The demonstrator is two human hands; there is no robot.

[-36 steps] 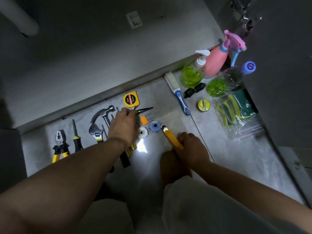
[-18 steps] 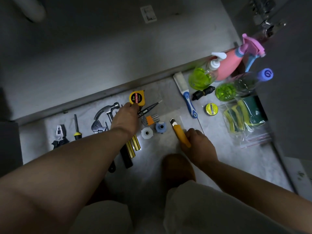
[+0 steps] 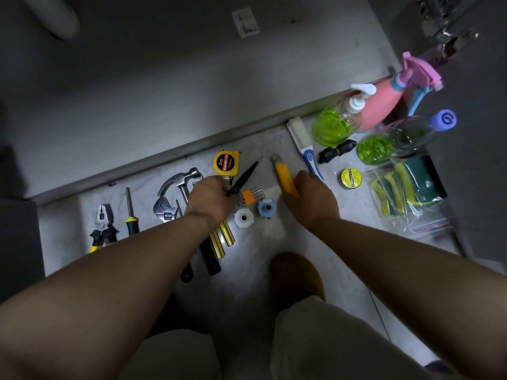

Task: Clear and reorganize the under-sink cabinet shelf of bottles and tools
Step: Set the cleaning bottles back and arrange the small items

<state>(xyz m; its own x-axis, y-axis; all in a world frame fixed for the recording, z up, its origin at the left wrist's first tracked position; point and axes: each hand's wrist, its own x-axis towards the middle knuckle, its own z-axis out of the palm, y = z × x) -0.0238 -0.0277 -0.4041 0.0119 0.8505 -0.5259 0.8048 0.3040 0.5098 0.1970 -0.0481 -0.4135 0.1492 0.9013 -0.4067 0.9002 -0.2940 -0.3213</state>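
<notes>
Tools lie in a row on the grey floor in front of the cabinet. My left hand grips a black pointed tool, its tip aimed up and right, just below the yellow tape measure. My right hand holds a yellow utility knife, blade end pointing away from me. Between my hands sit an orange comb-like piece, a white plastic nut and a blue plastic nut. A hammer, wrench, screwdriver and pliers lie to the left.
At the right stand a green pump bottle, a pink spray bottle and a blue-capped green bottle. A blue-handled brush, yellow tape roll and bagged sponges lie nearby. The cabinet door stands open at the right.
My right hand has slid the yellow utility knife away from me, up beside the brush. My left hand keeps its hold on the black pointed tool near the tape measure.
</notes>
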